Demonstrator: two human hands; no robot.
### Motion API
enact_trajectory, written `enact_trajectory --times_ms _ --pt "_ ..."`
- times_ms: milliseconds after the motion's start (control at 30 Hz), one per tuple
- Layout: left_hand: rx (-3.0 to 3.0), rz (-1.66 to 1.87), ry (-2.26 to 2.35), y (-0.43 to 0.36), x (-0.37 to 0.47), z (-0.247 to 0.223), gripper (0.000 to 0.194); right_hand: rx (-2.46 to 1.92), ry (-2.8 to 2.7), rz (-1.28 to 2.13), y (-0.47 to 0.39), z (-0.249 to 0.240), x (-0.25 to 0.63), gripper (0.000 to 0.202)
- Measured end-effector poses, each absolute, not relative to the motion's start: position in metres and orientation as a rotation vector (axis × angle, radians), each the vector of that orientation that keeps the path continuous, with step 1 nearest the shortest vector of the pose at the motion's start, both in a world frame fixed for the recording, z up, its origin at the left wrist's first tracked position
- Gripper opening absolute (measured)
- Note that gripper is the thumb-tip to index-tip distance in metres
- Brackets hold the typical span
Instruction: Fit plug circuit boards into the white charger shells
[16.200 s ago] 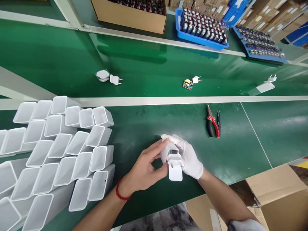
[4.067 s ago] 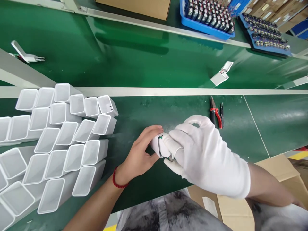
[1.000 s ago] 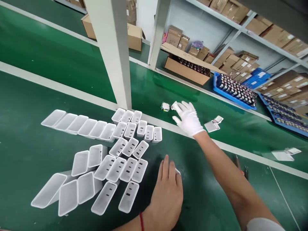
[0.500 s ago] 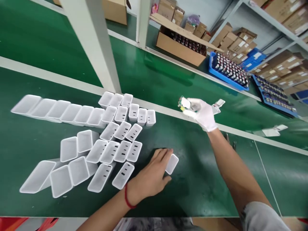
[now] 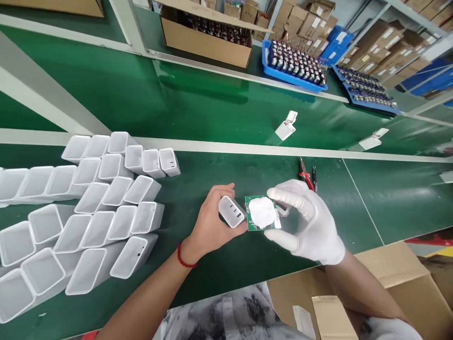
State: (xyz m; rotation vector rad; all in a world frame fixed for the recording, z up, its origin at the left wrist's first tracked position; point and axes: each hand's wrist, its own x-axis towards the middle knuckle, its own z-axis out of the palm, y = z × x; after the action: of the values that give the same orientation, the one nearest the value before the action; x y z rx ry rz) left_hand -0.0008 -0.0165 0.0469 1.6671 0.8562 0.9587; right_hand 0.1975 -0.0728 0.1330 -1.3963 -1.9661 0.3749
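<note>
My bare left hand (image 5: pixel 212 219), with a red cord at the wrist, grips a small white plastic case (image 5: pixel 231 211). The case's open end faces right and up, and dark slots show inside. My right hand (image 5: pixel 307 222), in a white glove, holds a green circuit board (image 5: pixel 262 213) by its edges between thumb and fingers. A white blob covers the middle of the board. Board and case are side by side, very close; whether they touch is unclear. Behind the board, a greyish part is partly hidden by the glove.
Many open white cases (image 5: pixel 94 229) stand in rows at the left. Red-handled pliers (image 5: pixel 306 174) lie behind my right hand. A cardboard box (image 5: pixel 396 269) is at the lower right. Blue trays (image 5: pixel 300 80) of parts and a carton (image 5: pixel 205 42) sit on the shelf.
My left hand has picked up the white case from the table. My right hand has brought the board down towards it. The view has shifted to the right.
</note>
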Motion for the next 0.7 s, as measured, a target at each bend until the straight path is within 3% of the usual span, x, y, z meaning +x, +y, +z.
enact_trajectory --times_ms 167,233,333,433,567,700 --pt "1.133 0.68 0.797 -0.015 0.0 0.038 0.074 -1.39 -1.326 0.89 -0.078 0.096 0.201 0.051" --pt "1.065 0.651 0.651 -0.012 -0.005 0.038 0.07 -1.365 -1.231 0.935 -0.076 0.09 0.201 0.051" --pt "1.156 0.654 0.569 -0.008 -0.011 0.039 0.039 -1.338 -1.391 0.808 -0.073 0.094 0.203 0.046" --pt "1.34 0.764 0.628 -0.01 -0.012 0.04 0.027 -1.304 -1.723 0.556 -0.071 0.107 0.204 0.055" --pt "1.365 0.826 0.567 -0.014 -0.007 0.037 0.038 -1.32 -1.988 0.277 -0.069 0.123 0.2 0.061" --pt "1.551 0.754 0.5 -0.012 -0.008 0.032 0.066 -1.321 -2.127 0.082 -0.065 0.131 0.195 0.054"
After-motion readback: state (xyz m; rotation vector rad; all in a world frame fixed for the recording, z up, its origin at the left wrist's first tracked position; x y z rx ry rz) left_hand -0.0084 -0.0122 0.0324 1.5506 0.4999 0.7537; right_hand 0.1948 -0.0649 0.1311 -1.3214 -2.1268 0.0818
